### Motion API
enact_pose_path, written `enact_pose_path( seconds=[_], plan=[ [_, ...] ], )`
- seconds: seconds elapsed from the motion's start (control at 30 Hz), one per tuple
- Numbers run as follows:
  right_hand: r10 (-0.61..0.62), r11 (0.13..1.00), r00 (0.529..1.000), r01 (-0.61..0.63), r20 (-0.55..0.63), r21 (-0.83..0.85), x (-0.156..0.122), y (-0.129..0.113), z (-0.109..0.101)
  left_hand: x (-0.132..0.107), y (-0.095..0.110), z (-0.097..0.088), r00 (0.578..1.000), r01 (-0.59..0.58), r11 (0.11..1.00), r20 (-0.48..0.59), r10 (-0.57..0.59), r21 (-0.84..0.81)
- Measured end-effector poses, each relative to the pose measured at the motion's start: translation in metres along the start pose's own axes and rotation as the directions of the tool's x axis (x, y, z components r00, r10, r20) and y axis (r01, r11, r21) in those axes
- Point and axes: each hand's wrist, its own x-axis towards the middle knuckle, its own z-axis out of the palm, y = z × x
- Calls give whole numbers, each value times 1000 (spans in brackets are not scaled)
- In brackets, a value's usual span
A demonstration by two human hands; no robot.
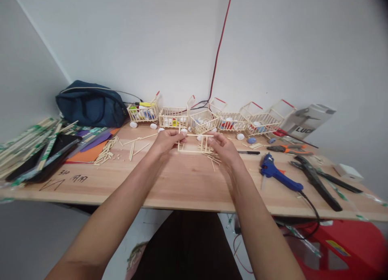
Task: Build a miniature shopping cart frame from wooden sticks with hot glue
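Between my two hands is a small frame of thin wooden sticks, raised above the table. My left hand pinches its left end, close to an upright stick. At the other end, my right hand has thumb and fingers closed on the frame near some short crosspieces. Just beyond stands a row of miniature shopping carts made of similar sticks, with red handles, round wheels and bottle caps inside. Loose cut sticks lie beneath and behind the frame by my right hand.
To the right lie a blue glue gun, orange-handled pliers and a black-handled cutting tool. At left are a dark blue bag, bundled sticks and a pile of short sticks. The table's front edge is near me.
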Motion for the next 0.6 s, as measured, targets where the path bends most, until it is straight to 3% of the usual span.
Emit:
enact_pose_path(
  seconds=[0.13, 0.6],
  plan=[
    [-27, 997, 997, 32, 68, -75, 1, 4, -1, -2, 2, 2, 1000, 7, 1000, -1, -7, 27],
    [19, 989, 997, -8, 73, -146, 1, 14, -3, -2, -1, 3, 999, 5, 994, 44, -10, 106]
  ],
)
